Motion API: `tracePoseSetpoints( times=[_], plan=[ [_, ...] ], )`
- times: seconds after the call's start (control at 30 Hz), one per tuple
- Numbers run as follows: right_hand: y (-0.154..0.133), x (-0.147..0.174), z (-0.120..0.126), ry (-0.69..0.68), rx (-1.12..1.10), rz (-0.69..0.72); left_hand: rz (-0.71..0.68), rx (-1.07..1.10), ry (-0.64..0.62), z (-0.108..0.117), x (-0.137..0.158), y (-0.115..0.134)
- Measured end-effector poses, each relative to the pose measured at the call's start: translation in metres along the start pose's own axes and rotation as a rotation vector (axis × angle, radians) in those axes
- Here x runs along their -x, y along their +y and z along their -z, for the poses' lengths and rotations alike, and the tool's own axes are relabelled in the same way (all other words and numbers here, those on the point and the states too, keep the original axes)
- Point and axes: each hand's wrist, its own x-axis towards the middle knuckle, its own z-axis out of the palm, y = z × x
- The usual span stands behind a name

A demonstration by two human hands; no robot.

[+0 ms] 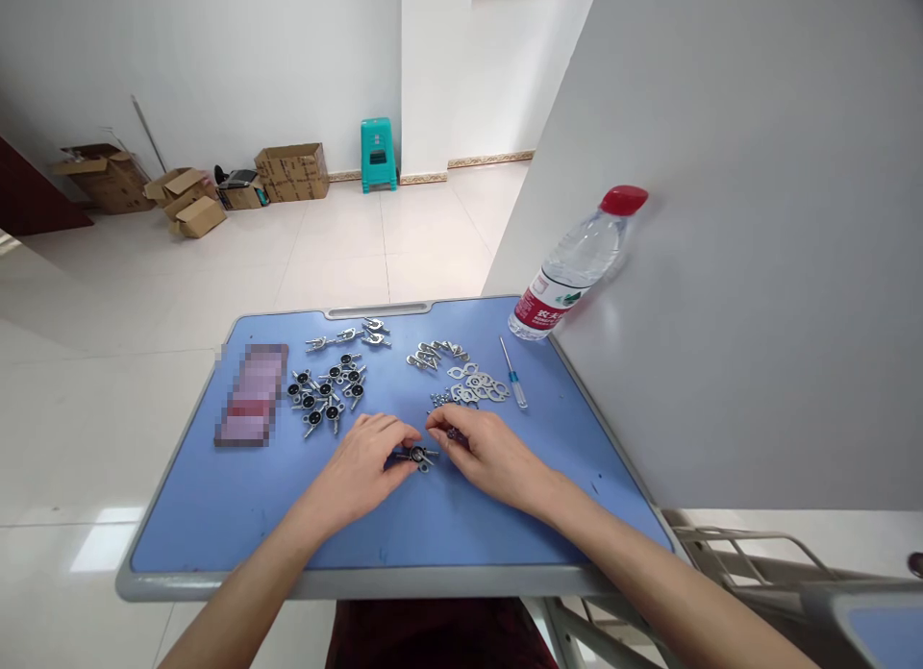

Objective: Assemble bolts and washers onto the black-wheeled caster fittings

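Low over the blue desk [288, 525], my left hand [367, 458] is closed on a small metal fitting [420, 456] with a dark round middle and short prongs, gripped between thumb and fingers. Just to its right, my right hand [490, 450] is pinched, a small dark purplish thing [456, 435] showing at its fingers; its kind cannot be made out. Beyond the right hand lie flat metal plates with holes [480, 388] and a cluster of tiny metal pieces [441, 398]. Similar fittings with black round centres [326, 390] lie in a group beyond my left hand.
Fork-shaped metal parts [347, 334] and curved metal pieces [436, 354] lie toward the far edge. A blue-handled screwdriver [514, 378] and a red-capped water bottle [569, 275] are at right, beside a grey partition [757, 265]. A blurred-out phone-shaped object [254, 395] lies left.
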Motion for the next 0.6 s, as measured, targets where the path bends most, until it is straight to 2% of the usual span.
tracePoseSetpoints(
  times=[0.33,0.5,0.6],
  plan=[
    [0.007,0.01,0.022,0.12,-0.233,-0.045,-0.022,-0.053,0.029,-0.004,-0.004,0.001],
    [0.014,0.012,0.032,0.231,-0.362,-0.127,-0.005,-0.043,0.015,-0.001,-0.004,0.002],
    [0.017,0.011,0.036,0.309,-0.319,-0.152,-0.013,-0.031,-0.005,-0.001,-0.004,0.002]
  ],
)
